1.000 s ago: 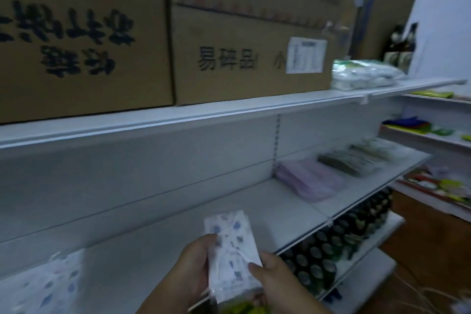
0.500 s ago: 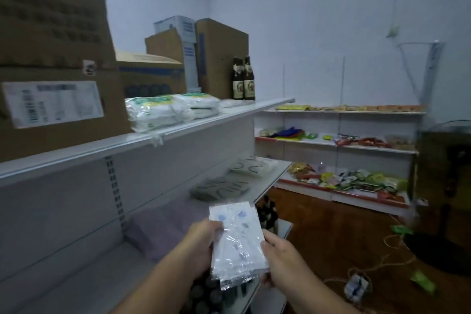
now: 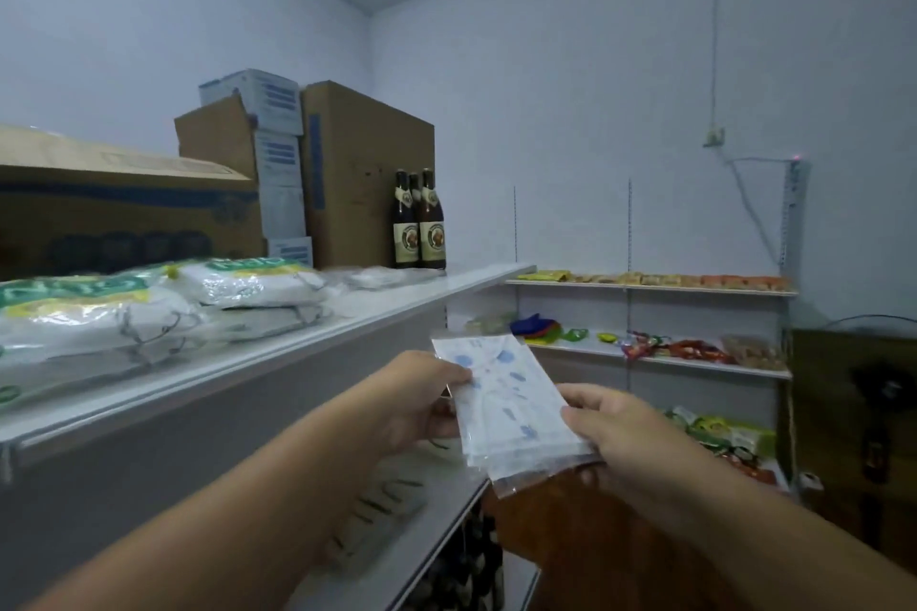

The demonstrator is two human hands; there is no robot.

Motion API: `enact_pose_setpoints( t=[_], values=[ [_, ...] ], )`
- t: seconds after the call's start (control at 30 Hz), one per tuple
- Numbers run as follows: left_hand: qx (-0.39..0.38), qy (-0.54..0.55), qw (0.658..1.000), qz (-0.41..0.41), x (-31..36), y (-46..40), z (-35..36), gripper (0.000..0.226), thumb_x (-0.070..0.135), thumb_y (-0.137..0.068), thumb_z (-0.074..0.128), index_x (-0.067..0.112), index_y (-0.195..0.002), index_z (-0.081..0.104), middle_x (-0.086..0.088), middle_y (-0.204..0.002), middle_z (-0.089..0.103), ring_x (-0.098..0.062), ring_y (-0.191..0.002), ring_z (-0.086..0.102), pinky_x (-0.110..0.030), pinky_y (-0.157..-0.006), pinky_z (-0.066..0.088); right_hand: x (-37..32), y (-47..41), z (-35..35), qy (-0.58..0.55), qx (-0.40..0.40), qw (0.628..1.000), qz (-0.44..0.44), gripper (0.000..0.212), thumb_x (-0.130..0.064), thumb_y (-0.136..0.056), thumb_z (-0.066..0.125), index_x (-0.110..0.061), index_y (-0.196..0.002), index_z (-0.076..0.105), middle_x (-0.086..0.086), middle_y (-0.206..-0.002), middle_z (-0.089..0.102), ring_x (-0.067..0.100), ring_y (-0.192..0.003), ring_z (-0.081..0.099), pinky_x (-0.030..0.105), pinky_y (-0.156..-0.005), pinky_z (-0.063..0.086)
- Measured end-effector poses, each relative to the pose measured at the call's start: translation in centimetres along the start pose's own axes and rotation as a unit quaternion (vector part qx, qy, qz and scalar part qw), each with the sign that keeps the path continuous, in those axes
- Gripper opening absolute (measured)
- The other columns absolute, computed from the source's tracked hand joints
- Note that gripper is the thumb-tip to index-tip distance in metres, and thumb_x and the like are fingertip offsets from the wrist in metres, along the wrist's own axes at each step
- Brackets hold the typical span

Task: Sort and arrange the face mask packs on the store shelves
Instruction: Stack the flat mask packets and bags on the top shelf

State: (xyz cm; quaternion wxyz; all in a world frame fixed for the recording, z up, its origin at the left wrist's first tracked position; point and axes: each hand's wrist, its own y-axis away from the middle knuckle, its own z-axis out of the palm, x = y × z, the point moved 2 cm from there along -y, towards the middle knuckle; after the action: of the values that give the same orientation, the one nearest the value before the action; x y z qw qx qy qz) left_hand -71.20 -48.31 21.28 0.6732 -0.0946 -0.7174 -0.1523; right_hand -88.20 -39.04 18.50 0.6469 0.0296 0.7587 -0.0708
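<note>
I hold a clear pack of white face masks with blue spots (image 3: pixel 506 399) in front of me with both hands. My left hand (image 3: pixel 422 399) grips its left edge near the top. My right hand (image 3: pixel 608 432) grips its lower right edge. The pack hangs in the air past the front edge of the white middle shelf (image 3: pixel 436 546), tilted with its top end away from me. Dark patterned mask packs (image 3: pixel 382 511) lie on that shelf below my left forearm, partly hidden by it.
The top shelf (image 3: pixel 278 352) carries white bagged goods (image 3: pixel 248 285), cardboard boxes (image 3: pixel 367 174) and brown bottles (image 3: pixel 422 223). Dark bottles (image 3: pixel 466 571) fill the shelf below. Wall shelves (image 3: pixel 655 360) at the back right hold colourful snack packs. A wooden cabinet (image 3: pixel 853 412) stands at the right.
My view has swung right and upward, from the big boxes to the room's corner. Both hands keep the pack and have lifted it higher, toward the shelf's right end.
</note>
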Motion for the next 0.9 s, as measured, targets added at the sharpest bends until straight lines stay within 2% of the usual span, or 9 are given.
enact_pose_setpoints(
  t=[0.07, 0.13, 0.27, 0.37, 0.5, 0.57, 0.63, 0.77, 0.9],
  values=[
    [-0.014, 0.002, 1.000, 0.006, 2.6, -2.8, -0.6, 0.014, 0.003, -0.094, 0.053, -0.002, -0.106, 0.058, -0.016, -0.086, 0.064, -0.025, -0.077, 0.060, -0.031, -0.049, 0.057, -1.7, -3.2, -0.7, -0.012, 0.010, 1.000, -0.019, 0.023, -0.010, -0.100, 0.044, -0.021, -0.106, 0.064, 0.012, -0.097, 0.072, 0.015, -0.060, 0.052, 0.024, -0.050, 0.041],
    [-0.025, -0.001, 1.000, 0.009, 4.7, -5.6, -0.7, 0.017, 0.002, -0.092, 0.054, -0.002, -0.109, 0.056, -0.017, -0.091, 0.059, -0.026, -0.080, 0.055, -0.031, -0.050, 0.058, -3.0, -6.3, -1.8, -0.022, 0.018, 0.999, -0.029, 0.023, -0.010, -0.100, 0.045, -0.020, -0.104, 0.066, 0.015, -0.097, 0.073, 0.024, -0.070, 0.049, 0.029, -0.054, 0.040],
    [0.000, -0.034, 0.999, 0.036, 8.7, -11.2, 0.1, 0.005, 0.001, -0.095, 0.052, 0.004, -0.091, 0.053, -0.007, -0.063, 0.055, -0.014, -0.050, 0.052, -0.028, -0.042, 0.055, -5.3, -13.0, -4.2, -0.020, 0.051, 0.997, -0.046, 0.023, -0.008, -0.099, 0.046, -0.014, -0.101, 0.067, 0.009, -0.083, 0.074, 0.018, -0.062, 0.056, 0.025, -0.049, 0.044],
    [0.022, -0.051, 0.998, 0.027, 11.3, -14.9, -0.7, 0.010, 0.003, -0.097, 0.047, 0.004, -0.088, 0.051, -0.009, -0.063, 0.057, -0.016, -0.045, 0.056, -0.028, -0.042, 0.054, -7.1, -18.4, -4.6, -0.024, 0.057, 0.996, -0.060, 0.021, -0.004, -0.097, 0.048, -0.010, -0.101, 0.068, 0.011, -0.092, 0.072, 0.017, -0.069, 0.060, 0.025, -0.052, 0.049],
    [0.066, -0.106, 0.992, 0.017, 14.6, -19.1, -3.8, 0.010, 0.004, -0.097, 0.049, 0.000, -0.090, 0.054, -0.009, -0.045, 0.060, -0.018, -0.037, 0.060, -0.025, -0.042, 0.055, -8.7, -25.4, -3.9, -0.037, 0.008, 0.995, -0.092, 0.017, -0.003, -0.095, 0.051, -0.008, -0.099, 0.067, 0.012, -0.097, 0.069, 0.021, -0.078, 0.064, 0.029, -0.057, 0.054],
    [0.097, -0.135, 0.986, 0.021, 15.9, -21.0, -5.5, 0.009, 0.005, -0.097, 0.051, 0.000, -0.092, 0.055, -0.010, -0.051, 0.062, -0.019, -0.043, 0.062, -0.027, -0.048, 0.057, -9.8, -28.8, -3.2, -0.040, -0.012, 0.993, -0.111, 0.015, -0.004, -0.095, 0.053, -0.011, -0.093, 0.066, 0.010, -0.094, 0.069, 0.021, -0.078, 0.063, 0.031, -0.064, 0.054],
    [0.140, -0.153, 0.978, 0.033, 17.1, -23.2, -7.0, 0.007, 0.005, -0.096, 0.053, -0.001, -0.094, 0.056, -0.012, -0.067, 0.063, -0.021, -0.053, 0.064, -0.031, -0.056, 0.060, -10.8, -32.4, -2.6, -0.038, -0.035, 0.990, -0.131, 0.011, -0.006, -0.094, 0.055, -0.011, -0.095, 0.065, 0.007, -0.091, 0.066, 0.015, -0.071, 0.062, 0.026, -0.059, 0.055],
    [0.236, -0.159, 0.958, 0.043, 18.9, -27.6, -9.3, 0.005, 0.004, -0.095, 0.055, 0.000, -0.098, 0.057, -0.011, -0.076, 0.060, -0.019, -0.057, 0.062, -0.027, -0.049, 0.058, -12.5, -40.4, -1.3, -0.030, -0.083, 0.983, -0.159, 0.018, -0.005, -0.092, 0.059, -0.009, -0.109, 0.062, 0.009, -0.103, 0.062, 0.017, -0.077, 0.063, 0.020, -0.048, 0.053],
    [0.352, -0.152, 0.921, 0.065, 19.1, -31.8, -11.8, 0.033, 0.004, -0.091, 0.062, 0.005, -0.121, 0.049, -0.010, -0.077, 0.061, -0.014, -0.048, 0.059, -0.024, -0.041, 0.052, -13.5, -47.8, 0.9, -0.012, -0.136, 0.976, -0.171, 0.010, -0.005, -0.090, 0.062, -0.014, -0.093, 0.065, 0.010, -0.101, 0.064, 0.030, -0.087, 0.069, 0.037, -0.065, 0.061]
  ],
)
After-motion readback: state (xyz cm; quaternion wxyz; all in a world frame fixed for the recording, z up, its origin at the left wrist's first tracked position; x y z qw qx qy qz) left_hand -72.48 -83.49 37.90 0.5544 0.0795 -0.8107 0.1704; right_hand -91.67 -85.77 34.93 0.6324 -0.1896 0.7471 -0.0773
